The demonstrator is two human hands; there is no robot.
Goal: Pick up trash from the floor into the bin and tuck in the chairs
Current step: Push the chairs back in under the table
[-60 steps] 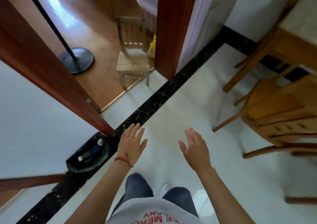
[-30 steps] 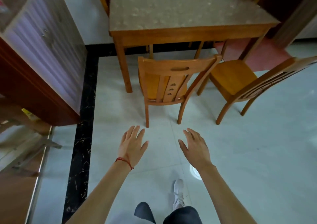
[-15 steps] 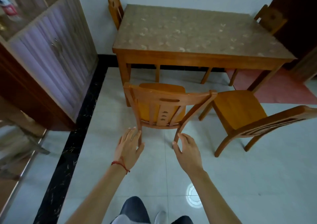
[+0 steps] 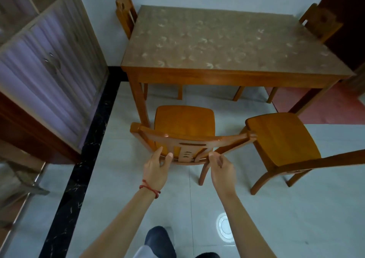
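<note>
Head view, near chair: orange-brown wooden chair with slatted back [image 4: 184, 125], pulled out from the table, its back turned to the person, seat front just short of the table's near edge, beside the table's near-left leg.
Left hand [image 4: 156, 167]: on the left side of the chair's back, low down; fingers reach behind the back, thumb lies on the near face. Grip: closed on the back. A red string bracelet [image 4: 149, 187] circles the wrist.
Right hand [image 4: 222, 167]: on the right side of the same back, low down; fingers curled about the wood by the right upright. Grip: closed on the back.
Second chair: matching orange-brown wooden chair [image 4: 282, 139], right of the first, also pulled out, turned at an angle, its top rail running off the right edge.
Table: rectangular wooden table with patterned tan cover [image 4: 227, 46], standing against the white wall.
Far chairs: two more wooden chair backs, one at the table's far-left corner [image 4: 125, 10], one at its far-right corner [image 4: 320, 21], both drawn close to the table.
Floor: pale grey tile [image 4: 296, 218] with a black marbled border strip [image 4: 79, 178] on the left; a red mat [image 4: 325, 107] past the table's right legs.
Left side: wooden cabinet with ribbed purplish doors [image 4: 49, 64].
Bottom edge: the person's dark trouser knee [image 4: 160, 240].
</note>
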